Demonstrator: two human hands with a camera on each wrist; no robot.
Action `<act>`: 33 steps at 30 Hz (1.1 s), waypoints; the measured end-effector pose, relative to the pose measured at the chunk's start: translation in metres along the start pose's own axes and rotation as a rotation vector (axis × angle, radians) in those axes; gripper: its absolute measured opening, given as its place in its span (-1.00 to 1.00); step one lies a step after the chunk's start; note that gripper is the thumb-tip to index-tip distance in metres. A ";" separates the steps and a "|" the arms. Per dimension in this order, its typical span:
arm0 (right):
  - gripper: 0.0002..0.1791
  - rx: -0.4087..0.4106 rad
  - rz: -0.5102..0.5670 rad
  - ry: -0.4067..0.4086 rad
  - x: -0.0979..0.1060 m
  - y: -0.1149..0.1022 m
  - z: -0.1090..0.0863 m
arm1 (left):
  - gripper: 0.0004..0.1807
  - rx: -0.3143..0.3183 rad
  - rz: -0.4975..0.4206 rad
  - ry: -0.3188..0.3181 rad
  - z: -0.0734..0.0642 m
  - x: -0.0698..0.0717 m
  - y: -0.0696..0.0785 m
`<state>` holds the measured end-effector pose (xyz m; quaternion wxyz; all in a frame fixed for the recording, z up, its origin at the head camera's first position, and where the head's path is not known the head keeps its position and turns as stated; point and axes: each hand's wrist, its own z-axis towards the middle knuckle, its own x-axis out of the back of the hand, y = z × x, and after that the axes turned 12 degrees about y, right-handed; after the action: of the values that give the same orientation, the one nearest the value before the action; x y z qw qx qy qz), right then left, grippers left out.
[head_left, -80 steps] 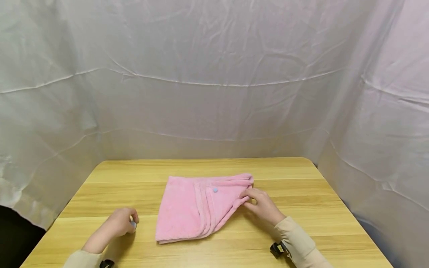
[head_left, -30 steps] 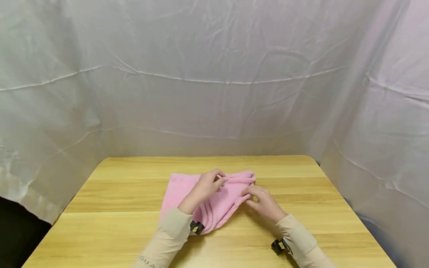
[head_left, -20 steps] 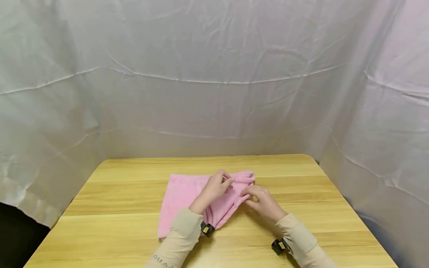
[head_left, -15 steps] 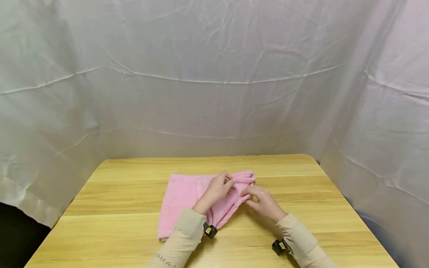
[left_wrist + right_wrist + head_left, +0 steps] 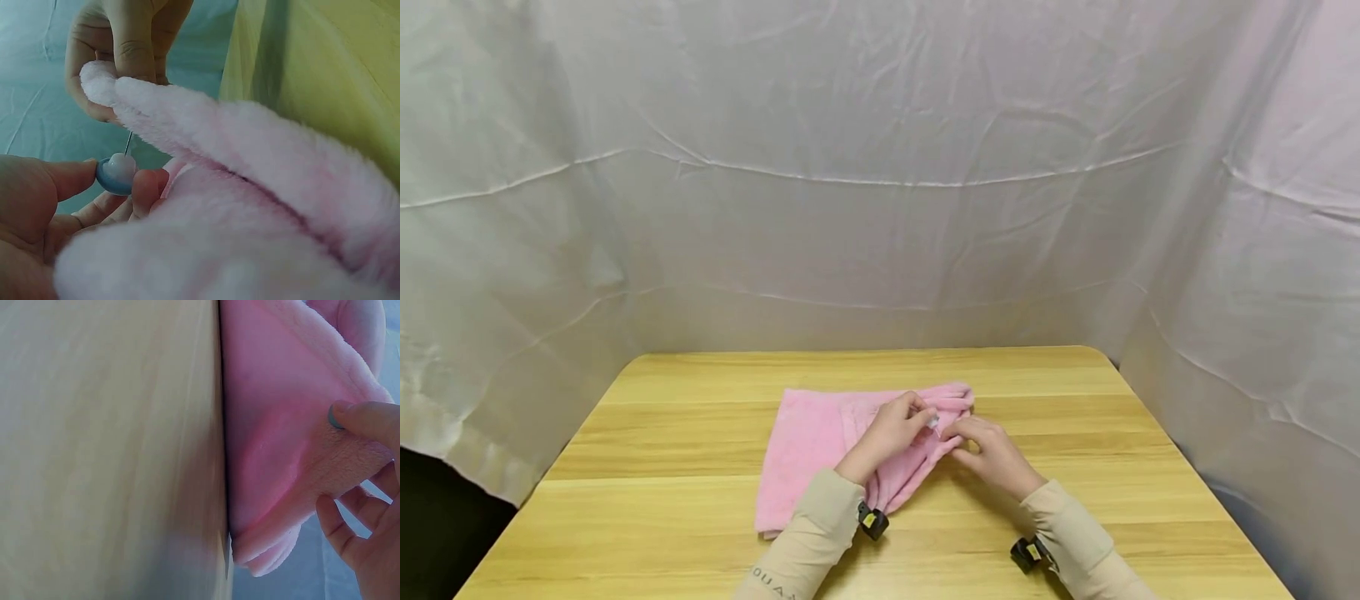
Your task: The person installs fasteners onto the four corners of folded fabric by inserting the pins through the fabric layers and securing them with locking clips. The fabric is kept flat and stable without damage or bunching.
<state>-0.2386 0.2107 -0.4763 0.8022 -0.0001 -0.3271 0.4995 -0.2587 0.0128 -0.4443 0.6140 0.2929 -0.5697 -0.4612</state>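
A folded pink plush cloth (image 5: 801,454) lies on the table, its layers narrowing toward the right. My left hand (image 5: 891,429) reaches across it. In the left wrist view that hand pinches a pin (image 5: 115,174) with a round blue base, a white heart-shaped head and a thin metal needle (image 5: 128,142). The needle rises to the underside of the cloth's edge, where its upper end is hidden. At the right end my right hand (image 5: 992,457) grips the cloth edge between thumb and fingers. In the right wrist view a small teal edge (image 5: 335,417) shows at one fingertip.
The pale wooden table (image 5: 625,442) has rounded far corners. Grey fabric curtains (image 5: 880,233) hang behind it and at both sides. Each wrist carries a small black camera, such as the wrist camera (image 5: 872,521) on the left.
My left hand has come from the table left of the cloth to over its right part, then crept right toward the right hand. The right hand has kept its grip.
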 end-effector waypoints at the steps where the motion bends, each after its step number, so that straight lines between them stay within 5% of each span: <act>1: -0.73 0.002 -0.001 0.002 0.000 0.000 0.000 | -0.80 0.003 -0.006 -0.003 0.000 0.000 0.000; 33: -0.78 -0.045 0.010 -0.033 0.002 -0.004 0.002 | -0.80 -0.020 0.083 -0.039 0.000 -0.002 0.001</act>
<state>-0.2362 0.2097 -0.4721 0.7940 -0.0115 -0.3511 0.4961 -0.2579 0.0150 -0.4442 0.6243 0.2539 -0.5883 -0.4469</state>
